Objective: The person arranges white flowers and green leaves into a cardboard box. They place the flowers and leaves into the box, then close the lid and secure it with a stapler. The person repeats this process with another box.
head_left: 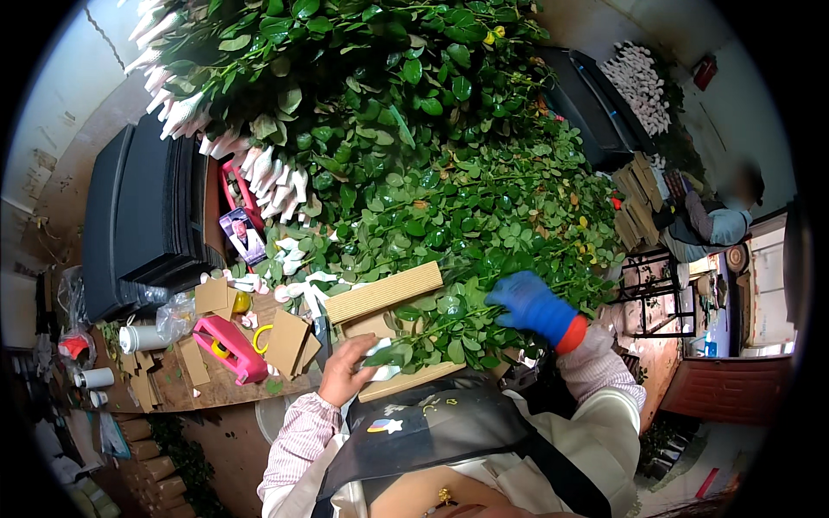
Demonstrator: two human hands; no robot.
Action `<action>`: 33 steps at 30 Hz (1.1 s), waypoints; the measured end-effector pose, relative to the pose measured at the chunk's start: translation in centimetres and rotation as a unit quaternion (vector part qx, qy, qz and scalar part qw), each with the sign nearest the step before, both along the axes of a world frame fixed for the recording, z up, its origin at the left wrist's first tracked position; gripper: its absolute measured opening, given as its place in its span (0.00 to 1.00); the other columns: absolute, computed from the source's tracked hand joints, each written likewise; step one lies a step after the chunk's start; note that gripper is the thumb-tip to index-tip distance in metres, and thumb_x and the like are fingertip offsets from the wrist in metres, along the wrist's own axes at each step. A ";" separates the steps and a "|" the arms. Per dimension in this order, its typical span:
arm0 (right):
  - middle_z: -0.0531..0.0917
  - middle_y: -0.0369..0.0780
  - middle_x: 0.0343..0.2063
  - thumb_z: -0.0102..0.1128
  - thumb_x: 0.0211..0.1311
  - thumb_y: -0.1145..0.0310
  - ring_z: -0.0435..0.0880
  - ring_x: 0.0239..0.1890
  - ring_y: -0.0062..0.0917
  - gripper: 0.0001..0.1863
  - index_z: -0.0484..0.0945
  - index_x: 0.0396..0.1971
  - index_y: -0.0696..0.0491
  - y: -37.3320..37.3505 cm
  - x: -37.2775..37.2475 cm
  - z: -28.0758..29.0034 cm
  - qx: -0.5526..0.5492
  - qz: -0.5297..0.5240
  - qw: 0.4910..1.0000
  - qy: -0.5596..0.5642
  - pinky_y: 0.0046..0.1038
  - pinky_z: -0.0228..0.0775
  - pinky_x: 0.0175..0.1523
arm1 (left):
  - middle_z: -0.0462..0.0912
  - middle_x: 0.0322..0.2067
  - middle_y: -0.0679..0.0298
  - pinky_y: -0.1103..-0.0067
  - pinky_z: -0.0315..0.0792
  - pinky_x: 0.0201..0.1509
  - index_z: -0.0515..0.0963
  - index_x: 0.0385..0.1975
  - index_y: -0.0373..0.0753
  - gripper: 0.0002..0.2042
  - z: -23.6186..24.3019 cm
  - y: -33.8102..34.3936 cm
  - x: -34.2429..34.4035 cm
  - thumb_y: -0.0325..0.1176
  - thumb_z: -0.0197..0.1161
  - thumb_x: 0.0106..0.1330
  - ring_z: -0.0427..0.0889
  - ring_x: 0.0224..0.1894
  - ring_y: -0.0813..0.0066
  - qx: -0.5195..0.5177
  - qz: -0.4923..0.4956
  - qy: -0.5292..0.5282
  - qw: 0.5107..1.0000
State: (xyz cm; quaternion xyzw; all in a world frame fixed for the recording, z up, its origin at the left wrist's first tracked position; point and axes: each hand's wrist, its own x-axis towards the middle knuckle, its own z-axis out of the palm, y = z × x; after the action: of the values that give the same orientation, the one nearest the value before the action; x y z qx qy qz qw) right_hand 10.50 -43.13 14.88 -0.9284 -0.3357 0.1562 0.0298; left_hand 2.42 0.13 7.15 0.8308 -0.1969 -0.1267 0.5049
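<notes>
My bare left hand (348, 371) is closed around a white-sleeved flower head (380, 352) at the near table edge. Leafy green rose stems (453, 330) run rightward from it, lying in a shallow cardboard trough (384, 293). My right hand (535, 309), in a blue glove with a red cuff, curls over these stems; its fingertips are partly hidden by leaves. Beyond both hands spreads a deep pile of leafy stems (432, 203). White-sleeved flower heads (276, 181) stick out on the pile's left side.
Left of me lie a pink tape dispenser (229, 350), cardboard pieces (289, 344), a phone (243, 236) and a white lidded cup (142, 338). Black sheets (160, 207) stand stacked behind them. At the far right a person (717, 224) is near a black metal rack (654, 298).
</notes>
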 end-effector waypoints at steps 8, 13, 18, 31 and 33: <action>0.88 0.43 0.42 0.57 0.68 0.62 0.88 0.44 0.39 0.14 0.83 0.49 0.47 10.4 17.5 -7.5 0.059 -0.120 0.987 -0.094 0.43 0.79 0.52 | 0.77 0.66 0.49 0.66 0.75 0.64 0.75 0.67 0.36 0.27 1.0 -0.8 0.2 0.26 0.67 0.65 0.81 0.60 0.49 0.067 0.000 -0.089 0.994; 0.87 0.43 0.47 0.59 0.66 0.65 0.86 0.51 0.40 0.13 0.84 0.48 0.49 12.6 22.0 -15.0 -0.093 -0.128 0.984 -0.076 0.38 0.76 0.58 | 0.83 0.62 0.56 0.67 0.76 0.57 0.77 0.65 0.37 0.25 0.8 -1.6 0.4 0.22 0.67 0.65 0.82 0.48 0.57 0.104 0.038 -0.128 0.986; 0.89 0.42 0.39 0.64 0.60 0.72 0.88 0.43 0.40 0.14 0.86 0.45 0.47 7.9 19.9 -4.9 0.175 -0.014 0.920 -0.349 0.38 0.80 0.52 | 0.86 0.53 0.55 0.66 0.76 0.55 0.84 0.54 0.38 0.20 0.8 -2.5 0.5 0.21 0.69 0.60 0.81 0.49 0.54 0.068 0.082 -0.144 0.984; 0.88 0.41 0.51 0.60 0.52 0.80 0.87 0.51 0.40 0.22 0.85 0.49 0.51 -1.8 6.0 5.5 0.229 -0.039 0.964 -0.129 0.40 0.78 0.58 | 0.89 0.44 0.58 0.69 0.76 0.50 0.87 0.45 0.38 0.11 -0.3 -1.7 0.5 0.27 0.72 0.63 0.84 0.44 0.59 -0.005 0.118 -0.046 0.992; 0.88 0.41 0.51 0.57 0.51 0.82 0.87 0.51 0.40 0.24 0.85 0.50 0.51 -1.4 4.6 6.0 0.257 -0.107 0.945 -0.172 0.40 0.77 0.58 | 0.89 0.44 0.58 0.70 0.77 0.48 0.87 0.44 0.38 0.11 0.2 -2.3 0.4 0.26 0.73 0.62 0.84 0.43 0.59 -0.029 0.158 0.025 0.987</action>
State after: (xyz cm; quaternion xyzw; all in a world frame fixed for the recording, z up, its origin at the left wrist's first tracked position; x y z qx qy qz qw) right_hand 15.08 -44.50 20.86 -0.9323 -0.2637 -0.1012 0.2260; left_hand 2.84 -2.12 7.37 0.8332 -0.0539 -0.0598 0.5471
